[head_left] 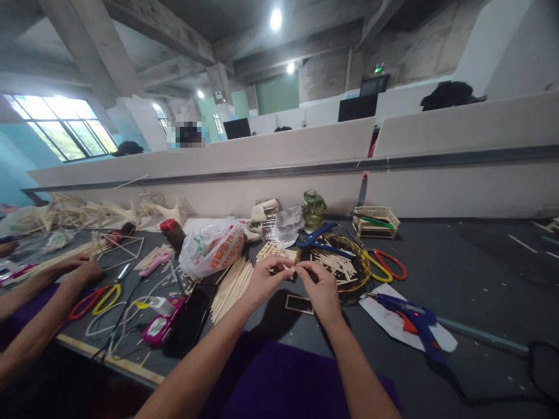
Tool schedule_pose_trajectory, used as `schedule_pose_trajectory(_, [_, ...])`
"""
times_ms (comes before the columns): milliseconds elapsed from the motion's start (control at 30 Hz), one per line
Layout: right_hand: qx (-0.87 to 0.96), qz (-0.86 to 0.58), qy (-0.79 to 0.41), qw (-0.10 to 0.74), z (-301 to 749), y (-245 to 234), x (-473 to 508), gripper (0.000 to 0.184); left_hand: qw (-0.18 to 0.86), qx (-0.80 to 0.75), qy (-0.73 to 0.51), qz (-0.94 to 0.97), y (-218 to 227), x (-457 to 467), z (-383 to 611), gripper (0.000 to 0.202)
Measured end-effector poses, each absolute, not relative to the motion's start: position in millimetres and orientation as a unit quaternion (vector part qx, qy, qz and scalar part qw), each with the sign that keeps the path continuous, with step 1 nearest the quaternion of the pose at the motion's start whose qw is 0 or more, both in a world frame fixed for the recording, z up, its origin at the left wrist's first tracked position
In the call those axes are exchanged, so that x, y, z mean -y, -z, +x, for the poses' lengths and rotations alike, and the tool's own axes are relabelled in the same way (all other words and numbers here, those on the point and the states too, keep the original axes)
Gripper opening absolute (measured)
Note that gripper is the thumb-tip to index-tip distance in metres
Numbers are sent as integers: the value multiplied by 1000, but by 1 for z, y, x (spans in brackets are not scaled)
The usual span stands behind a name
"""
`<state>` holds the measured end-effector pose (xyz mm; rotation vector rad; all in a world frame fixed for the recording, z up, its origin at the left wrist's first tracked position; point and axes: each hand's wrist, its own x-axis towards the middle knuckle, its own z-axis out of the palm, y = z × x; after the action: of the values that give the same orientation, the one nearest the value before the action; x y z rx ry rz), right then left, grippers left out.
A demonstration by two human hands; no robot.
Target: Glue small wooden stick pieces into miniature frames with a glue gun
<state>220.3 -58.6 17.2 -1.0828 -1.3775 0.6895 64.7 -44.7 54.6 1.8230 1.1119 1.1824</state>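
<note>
My left hand [268, 278] and my right hand [320, 285] meet over the dark table. Their fingertips pinch small pale wooden stick pieces [292, 270], partly covered by the fingers. Below them lies a small rectangular wooden frame [299, 304], flat on the table. Beside my right hand stands a round basket [365, 273] with many short wooden sticks [334, 263] in it. Blue-handled pliers [318, 234] rest across its rim. A bundle of long thin sticks [232, 285] lies left of my left hand.
A blue glue gun [406, 314] rests on white paper at right, near red-and-yellow scissors [388, 265]. A plastic bag [212, 247], a green jar [313, 209] and a pink power strip [165, 321] stand around. At left, a co-worker's hands [81, 269] work near stick frames.
</note>
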Motion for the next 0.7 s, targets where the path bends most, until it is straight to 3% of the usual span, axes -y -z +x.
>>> schedule_pose_trajectory(467, [724, -468, -49, 504, 219, -30, 74, 20, 217, -417, -454, 757, -64, 71, 66, 9])
schedule_pose_trajectory(700, [726, -480, -35, 492, 218, -35, 77, 21, 201, -434, -471, 741, -71, 86, 74, 7])
